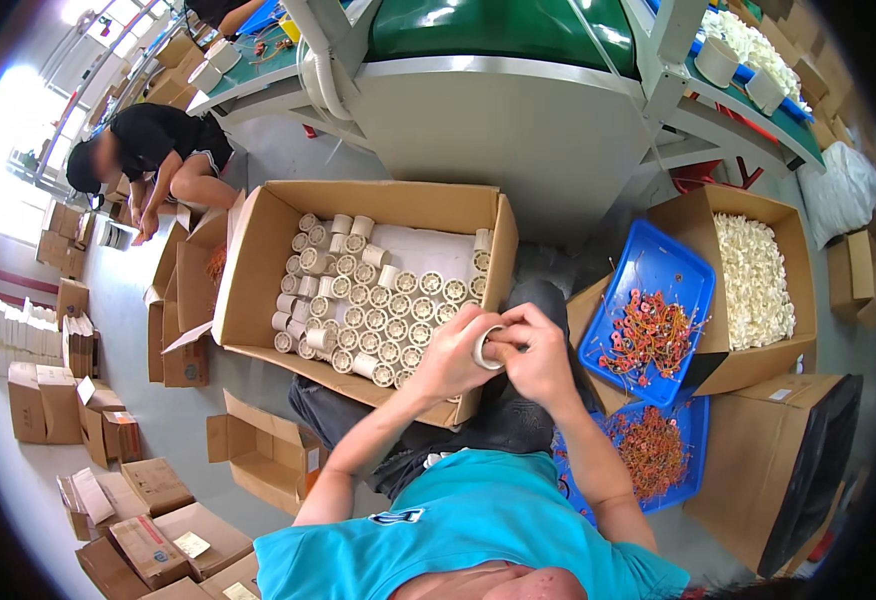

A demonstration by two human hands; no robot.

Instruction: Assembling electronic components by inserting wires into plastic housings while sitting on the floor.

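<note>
My left hand (455,352) is closed round a short white plastic cylinder (481,352), its open end turned to the right. My right hand (536,358) grips the same cylinder from the other side, with bent fingers at its rim and a fingertip at the opening. Whatever may be inside it is hidden. Just left of my hands is a large cardboard box (358,196) with many similar white cylinders (396,328) in it, mostly standing on end, a few lying on their sides. The box sits against my legs.
Right of me, blue trays (696,268) hold orange-red wired parts (648,335). Beyond them a carton (803,275) holds small white pieces (753,285). A grey machine (498,150) stands ahead. A co-worker (163,150) crouches far left; cartons (258,450) lie on the left floor.
</note>
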